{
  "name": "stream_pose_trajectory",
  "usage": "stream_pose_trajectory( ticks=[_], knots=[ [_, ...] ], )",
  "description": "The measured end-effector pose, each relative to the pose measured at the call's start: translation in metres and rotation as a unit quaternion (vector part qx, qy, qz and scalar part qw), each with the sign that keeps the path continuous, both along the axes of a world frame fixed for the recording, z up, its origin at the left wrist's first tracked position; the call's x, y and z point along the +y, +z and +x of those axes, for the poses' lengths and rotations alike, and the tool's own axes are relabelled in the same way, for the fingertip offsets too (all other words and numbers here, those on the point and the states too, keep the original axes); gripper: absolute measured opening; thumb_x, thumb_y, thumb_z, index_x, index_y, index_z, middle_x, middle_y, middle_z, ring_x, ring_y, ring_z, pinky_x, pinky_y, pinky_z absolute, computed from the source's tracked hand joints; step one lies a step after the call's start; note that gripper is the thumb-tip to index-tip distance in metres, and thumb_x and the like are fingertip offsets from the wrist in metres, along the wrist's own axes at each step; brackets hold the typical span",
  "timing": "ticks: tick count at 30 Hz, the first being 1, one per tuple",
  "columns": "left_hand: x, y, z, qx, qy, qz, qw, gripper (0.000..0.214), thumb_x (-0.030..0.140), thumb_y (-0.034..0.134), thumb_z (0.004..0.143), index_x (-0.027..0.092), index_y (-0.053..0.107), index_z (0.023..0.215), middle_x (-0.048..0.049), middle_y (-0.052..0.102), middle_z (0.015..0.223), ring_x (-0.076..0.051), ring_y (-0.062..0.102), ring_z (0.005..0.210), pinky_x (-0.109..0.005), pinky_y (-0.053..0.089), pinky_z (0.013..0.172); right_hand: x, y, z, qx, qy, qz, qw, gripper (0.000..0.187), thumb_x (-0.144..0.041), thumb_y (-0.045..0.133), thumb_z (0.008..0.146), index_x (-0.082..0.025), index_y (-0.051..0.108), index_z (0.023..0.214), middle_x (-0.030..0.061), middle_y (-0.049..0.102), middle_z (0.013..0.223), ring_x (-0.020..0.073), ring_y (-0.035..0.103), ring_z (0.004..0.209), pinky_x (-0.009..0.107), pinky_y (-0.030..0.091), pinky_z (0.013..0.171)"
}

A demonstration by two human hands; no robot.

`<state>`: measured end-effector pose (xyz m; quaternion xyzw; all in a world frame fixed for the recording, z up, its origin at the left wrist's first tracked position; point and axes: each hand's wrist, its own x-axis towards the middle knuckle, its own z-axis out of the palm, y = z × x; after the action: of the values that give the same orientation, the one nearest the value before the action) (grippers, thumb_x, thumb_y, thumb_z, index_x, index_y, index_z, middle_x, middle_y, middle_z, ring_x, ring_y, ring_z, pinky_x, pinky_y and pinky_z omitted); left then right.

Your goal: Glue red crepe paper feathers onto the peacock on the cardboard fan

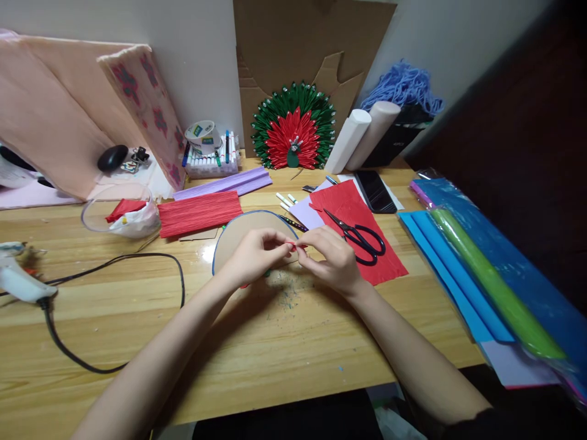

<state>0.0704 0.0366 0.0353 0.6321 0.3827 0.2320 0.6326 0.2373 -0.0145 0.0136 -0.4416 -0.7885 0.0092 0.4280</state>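
Observation:
My left hand (259,253) and my right hand (330,256) meet near the middle of the table, fingertips closed in a pinch. Between them is a small piece of red crepe paper (292,245), mostly covered by the fingers. Under my left hand lies a round cardboard disc (229,241) with a blue edge. A red crepe paper sheet (385,263) is spread beside my right hand, and black-handled scissors (362,239) rest on it. Bits of coloured scrap (288,290) are scattered on the wood below my hands.
A glue gun (22,275) with a black cord lies left. Behind are folded red crepe paper (199,214), purple crepe paper (224,183), a marker box (213,162) and a red-green peacock craft (293,131). A phone (375,190) and blue sheets (458,275) lie right.

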Motion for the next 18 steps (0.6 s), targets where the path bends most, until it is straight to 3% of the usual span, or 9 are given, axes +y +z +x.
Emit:
stream_pose_trajectory(
  ticks=[4,10,13,18],
  knots=[
    [0.0014,0.0016,-0.0012,-0.002,-0.013,-0.046,0.999,0.021,0.030,0.062,0.072,0.011,0.065,0.079,-0.0071,0.069,0.075,-0.014,0.063,0.069,-0.030,0.051,0.070,0.0000,0.0016,-0.0007,-0.026,0.002,0.021,0.999,0.013,-0.009,0.055,0.079,-0.019,0.056,0.087,0.0037,0.063,0.076,0.0158,0.057,0.072,0.031,0.048,0.067],
    [0.0020,0.0018,-0.0015,0.003,-0.003,-0.025,1.000,0.023,0.031,0.062,0.072,0.010,0.067,0.079,-0.0091,0.070,0.077,-0.016,0.064,0.070,-0.030,0.051,0.071,-0.0001,0.0026,-0.0011,-0.013,0.009,0.012,1.000,0.015,-0.008,0.056,0.078,-0.019,0.057,0.089,0.0045,0.064,0.079,0.0162,0.058,0.075,0.031,0.049,0.069],
    [0.0013,0.0015,-0.0014,0.013,0.019,0.019,1.000,0.023,0.032,0.063,0.071,0.010,0.068,0.079,-0.0089,0.071,0.077,-0.016,0.065,0.069,-0.028,0.051,0.067,-0.0010,0.0029,-0.0032,0.055,-0.010,-0.027,0.998,0.014,-0.010,0.058,0.077,-0.019,0.057,0.087,0.0033,0.064,0.078,0.0157,0.059,0.074,0.031,0.049,0.069],
    [-0.0025,0.0043,-0.0016,0.059,0.051,0.180,0.981,0.017,0.029,0.063,0.072,0.014,0.070,0.075,-0.0053,0.071,0.072,-0.013,0.062,0.063,-0.023,0.048,0.059,-0.0013,0.0013,-0.0056,0.209,-0.017,-0.153,0.966,0.007,-0.016,0.059,0.077,-0.019,0.058,0.083,0.0022,0.061,0.078,0.0142,0.059,0.071,0.029,0.051,0.067]
  ],
)
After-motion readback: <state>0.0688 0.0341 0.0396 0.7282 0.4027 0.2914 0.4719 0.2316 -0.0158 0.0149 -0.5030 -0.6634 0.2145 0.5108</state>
